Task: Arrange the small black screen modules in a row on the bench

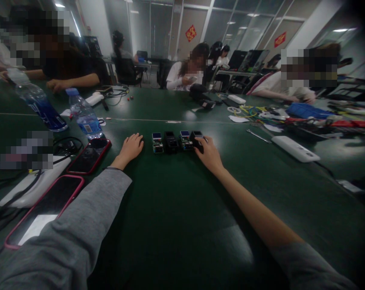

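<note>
On table (170,201): black case (196,134) pinched by right hand (211,155)
Left hand (132,146): laid palm-down, loosely spread
Case: probably light, stiff; best held by sides

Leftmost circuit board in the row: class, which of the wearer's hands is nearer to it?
Left. The left hand rests just left of the circuit board, apart from it; the right hand is at the row's right end, on the black case.

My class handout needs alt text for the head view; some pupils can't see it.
A person's right hand touches the rightmost case in a row alternating two circuit boards with two black cases on a green table. Their left hand rests alongside.
</note>
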Action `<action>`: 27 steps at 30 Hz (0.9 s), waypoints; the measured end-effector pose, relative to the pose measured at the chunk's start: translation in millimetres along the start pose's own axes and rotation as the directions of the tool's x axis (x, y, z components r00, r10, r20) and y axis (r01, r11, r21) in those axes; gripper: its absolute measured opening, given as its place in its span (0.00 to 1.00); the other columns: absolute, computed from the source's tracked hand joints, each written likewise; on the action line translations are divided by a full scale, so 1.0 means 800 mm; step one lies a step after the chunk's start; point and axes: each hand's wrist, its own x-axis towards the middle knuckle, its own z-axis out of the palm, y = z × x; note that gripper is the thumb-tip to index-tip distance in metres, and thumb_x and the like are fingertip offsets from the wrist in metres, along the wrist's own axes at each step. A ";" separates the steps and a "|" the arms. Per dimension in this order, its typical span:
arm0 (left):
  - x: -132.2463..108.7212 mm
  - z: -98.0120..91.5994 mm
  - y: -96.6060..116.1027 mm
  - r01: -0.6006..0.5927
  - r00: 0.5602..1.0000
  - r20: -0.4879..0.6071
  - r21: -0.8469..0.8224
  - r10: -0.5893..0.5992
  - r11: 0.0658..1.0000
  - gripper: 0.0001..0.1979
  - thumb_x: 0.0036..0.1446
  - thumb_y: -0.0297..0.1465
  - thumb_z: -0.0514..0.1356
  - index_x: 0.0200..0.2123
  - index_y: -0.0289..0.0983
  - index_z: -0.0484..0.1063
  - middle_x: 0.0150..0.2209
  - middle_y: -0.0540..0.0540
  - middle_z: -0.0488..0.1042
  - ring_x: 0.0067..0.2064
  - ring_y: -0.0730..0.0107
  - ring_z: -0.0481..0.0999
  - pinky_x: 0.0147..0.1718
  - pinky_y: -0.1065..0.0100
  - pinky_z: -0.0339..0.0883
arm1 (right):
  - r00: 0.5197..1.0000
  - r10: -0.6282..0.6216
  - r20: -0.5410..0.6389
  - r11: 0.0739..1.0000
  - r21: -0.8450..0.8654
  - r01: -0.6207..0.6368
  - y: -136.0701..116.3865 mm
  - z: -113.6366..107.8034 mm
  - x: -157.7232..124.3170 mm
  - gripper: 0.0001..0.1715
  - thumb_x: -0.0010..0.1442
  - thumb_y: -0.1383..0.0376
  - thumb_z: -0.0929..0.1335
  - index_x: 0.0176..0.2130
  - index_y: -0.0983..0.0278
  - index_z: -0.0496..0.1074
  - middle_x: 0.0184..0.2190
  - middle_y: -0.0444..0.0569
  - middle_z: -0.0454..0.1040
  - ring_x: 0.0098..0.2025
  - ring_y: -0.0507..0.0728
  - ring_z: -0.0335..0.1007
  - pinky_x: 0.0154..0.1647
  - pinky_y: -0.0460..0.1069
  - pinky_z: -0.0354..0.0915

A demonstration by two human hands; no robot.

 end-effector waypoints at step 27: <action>-0.001 -0.002 0.000 0.003 1.000 0.007 -0.003 -0.003 1.000 0.27 0.75 0.38 0.45 0.71 0.34 0.63 0.73 0.36 0.61 0.74 0.51 0.59 0.72 0.46 0.54 | 0.899 0.427 -0.092 0.849 0.382 -0.365 0.052 0.010 0.014 0.42 0.63 0.33 0.59 0.44 0.66 0.77 0.44 0.63 0.79 0.47 0.71 0.75 0.55 0.65 0.69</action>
